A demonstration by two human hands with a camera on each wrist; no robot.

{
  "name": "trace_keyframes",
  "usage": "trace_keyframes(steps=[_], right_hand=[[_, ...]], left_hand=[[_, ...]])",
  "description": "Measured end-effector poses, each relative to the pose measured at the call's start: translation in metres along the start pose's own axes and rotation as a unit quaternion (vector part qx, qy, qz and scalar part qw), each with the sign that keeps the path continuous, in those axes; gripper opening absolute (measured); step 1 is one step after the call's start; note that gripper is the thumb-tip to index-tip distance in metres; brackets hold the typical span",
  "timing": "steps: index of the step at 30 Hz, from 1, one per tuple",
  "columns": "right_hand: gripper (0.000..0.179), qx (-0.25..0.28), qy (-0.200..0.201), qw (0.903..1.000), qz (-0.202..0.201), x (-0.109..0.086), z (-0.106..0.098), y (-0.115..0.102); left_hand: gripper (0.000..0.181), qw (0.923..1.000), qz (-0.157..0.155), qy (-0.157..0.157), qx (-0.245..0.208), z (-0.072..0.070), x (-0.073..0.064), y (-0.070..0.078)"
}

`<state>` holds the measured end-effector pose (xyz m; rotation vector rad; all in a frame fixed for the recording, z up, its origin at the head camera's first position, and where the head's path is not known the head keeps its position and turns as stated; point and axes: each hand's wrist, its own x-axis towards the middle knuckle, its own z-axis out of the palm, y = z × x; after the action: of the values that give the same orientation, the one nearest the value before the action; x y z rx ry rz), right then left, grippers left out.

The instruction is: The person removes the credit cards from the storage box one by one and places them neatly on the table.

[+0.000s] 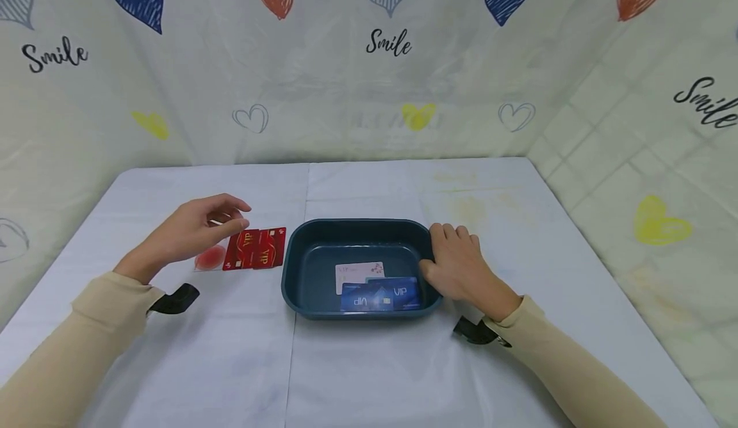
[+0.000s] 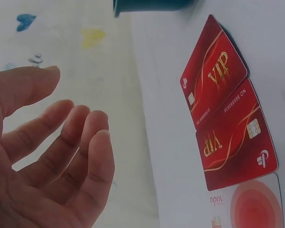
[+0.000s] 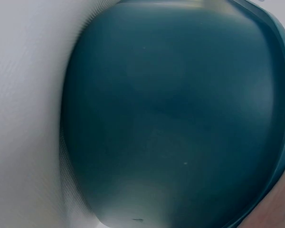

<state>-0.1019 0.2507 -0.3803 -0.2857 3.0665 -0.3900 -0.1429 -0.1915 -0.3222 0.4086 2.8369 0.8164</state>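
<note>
My right hand (image 1: 466, 266) grips the right-hand rim of a dark teal plastic tray (image 1: 314, 268). The right wrist view is mostly filled by the outer wall of that tray (image 3: 171, 104). Inside it, towards the front right, blue VIP cards (image 1: 380, 295) overlap a pale pink card (image 1: 348, 272). Left of the tray, my left hand (image 1: 193, 226) hovers over the table, fingers loosely bent and holding nothing. Close by its fingertips lie two red VIP cards (image 2: 237, 135), partly overlapping, with a white card bearing a red circle (image 2: 251, 204) beside them.
A white cloth covers the table (image 1: 230, 351). Behind and beside it hangs a pale curtain (image 1: 323, 95) printed with hearts and "Smile". Dark straps (image 1: 175, 298) stick out at both wrists below the beige sleeves.
</note>
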Motion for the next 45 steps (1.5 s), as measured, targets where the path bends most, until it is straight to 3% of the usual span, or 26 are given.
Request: trace_keyframes(steps=[10, 24, 38, 45], right_hand=[[0.025, -0.001, 0.002, 1.0000, -0.003, 0.000, 0.001, 0.001], [0.023, -0.001, 0.002, 0.9999, -0.012, 0.001, -0.001, 0.002], [0.027, 0.003, 0.000, 0.9999, -0.011, 0.002, 0.001, 0.005], [0.021, 0.016, -0.004, 0.9997, -0.016, 0.002, 0.001, 0.007]], left_hand=[[0.033, 0.9985, 0.053, 0.004, -0.009, 0.007, 0.004, 0.022], [0.029, 0.9951, 0.098, 0.004, -0.012, 0.019, 0.013, 0.049], [0.027, 0.9889, 0.147, -0.014, -0.019, 0.036, 0.025, 0.075], [0.025, 0.9832, 0.175, -0.033, -0.038, 0.044, 0.028, 0.088]])
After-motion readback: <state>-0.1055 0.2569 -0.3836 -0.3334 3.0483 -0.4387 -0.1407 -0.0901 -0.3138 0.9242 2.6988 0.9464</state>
